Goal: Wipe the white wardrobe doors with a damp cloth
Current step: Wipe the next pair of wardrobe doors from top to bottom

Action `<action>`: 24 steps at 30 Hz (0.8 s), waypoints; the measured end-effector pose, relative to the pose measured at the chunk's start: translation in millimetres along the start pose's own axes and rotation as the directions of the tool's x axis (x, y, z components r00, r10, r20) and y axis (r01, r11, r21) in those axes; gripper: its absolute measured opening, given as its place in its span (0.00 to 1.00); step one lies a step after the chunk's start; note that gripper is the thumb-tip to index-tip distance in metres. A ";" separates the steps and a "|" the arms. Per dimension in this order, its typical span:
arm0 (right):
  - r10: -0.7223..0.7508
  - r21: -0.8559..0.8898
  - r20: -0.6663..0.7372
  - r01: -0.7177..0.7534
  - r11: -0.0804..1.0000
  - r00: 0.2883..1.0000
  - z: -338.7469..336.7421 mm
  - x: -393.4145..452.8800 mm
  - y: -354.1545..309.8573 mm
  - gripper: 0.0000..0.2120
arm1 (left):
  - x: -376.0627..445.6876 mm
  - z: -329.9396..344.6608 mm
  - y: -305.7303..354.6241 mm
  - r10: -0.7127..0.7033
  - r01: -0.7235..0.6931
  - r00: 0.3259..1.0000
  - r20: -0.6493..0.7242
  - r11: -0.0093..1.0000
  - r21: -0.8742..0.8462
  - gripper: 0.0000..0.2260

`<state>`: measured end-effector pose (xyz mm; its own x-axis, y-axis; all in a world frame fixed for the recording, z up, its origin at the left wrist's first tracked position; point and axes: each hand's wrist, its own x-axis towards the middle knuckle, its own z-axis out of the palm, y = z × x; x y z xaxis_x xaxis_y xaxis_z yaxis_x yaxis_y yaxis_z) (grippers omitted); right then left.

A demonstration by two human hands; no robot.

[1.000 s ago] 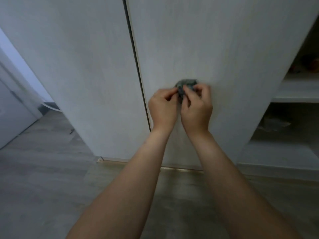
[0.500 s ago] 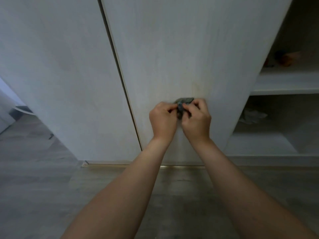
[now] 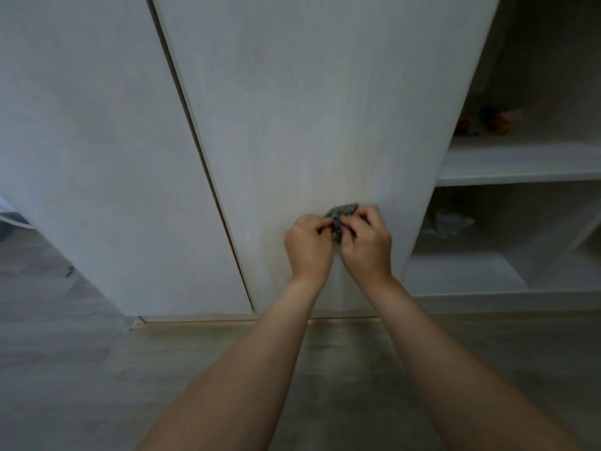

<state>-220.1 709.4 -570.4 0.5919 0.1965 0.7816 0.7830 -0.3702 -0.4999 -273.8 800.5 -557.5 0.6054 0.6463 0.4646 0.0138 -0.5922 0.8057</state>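
Both hands are raised together in front of the wardrobe, fingers curled in: the left hand (image 3: 309, 245) and the right hand (image 3: 367, 245) each pinch the same small bunched cloth (image 3: 342, 212) between thumb and fingertips, knuckles toward the camera and the two hands nearly touching. Bare forearms run up to them from the near edge of the view.

Behind the hands stand the two white wardrobe doors. The left door (image 3: 97, 157) fills the left side of the scene, and the right door (image 3: 309, 109) takes the middle; a dark narrow seam (image 3: 198, 135) slants down between them to the floor. The hands sit low on the right door, to the right of that seam, and whether the cloth touches the panel cannot be told.

Grey wood-look floor (image 3: 81, 369) spreads across the near part of the scene, with a pale strip along the foot of the doors.

To the right of the right door are open white shelves (image 3: 520, 164). On the upper shelf a few small coloured objects (image 3: 494, 120) lie blurred at the back. On the lower shelf rests something pale and crumpled (image 3: 450, 222), too blurred to identify.

The cloth itself is dark grey-green, wadded into a tight lump, with most of it showing just above the fingertips.
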 end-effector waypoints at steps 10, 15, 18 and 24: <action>-0.159 -0.004 -0.265 0.163 0.987 0.951 -48.0 111.9 -25.7 0.04 | 62.9 4.5 102.7 0.214 -0.226 0.932 -0.292 0.974 -0.005 0.09; -0.026 -0.024 -0.077 0.025 0.999 0.997 -41.6 22.2 37.7 0.05 | -8.9 44.3 47.9 -0.013 0.013 0.999 -0.030 1.000 -0.011 0.08; -0.018 -0.021 -0.105 0.016 1.000 0.994 -53.7 43.6 30.1 0.05 | -4.4 50.3 67.2 0.048 -0.049 0.994 -0.094 0.999 -0.013 0.09; 0.020 -0.016 -0.403 -0.028 0.999 0.915 -98.2 112.9 23.4 0.08 | 31.1 74.8 144.9 0.258 -0.278 0.954 -0.150 0.952 -0.126 0.11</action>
<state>-153.7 633.7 -457.2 0.4797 -0.1936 0.8558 0.7628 -0.3900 -0.5158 -193.4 698.8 -453.8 0.4615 0.5360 0.7069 -0.2555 -0.6827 0.6845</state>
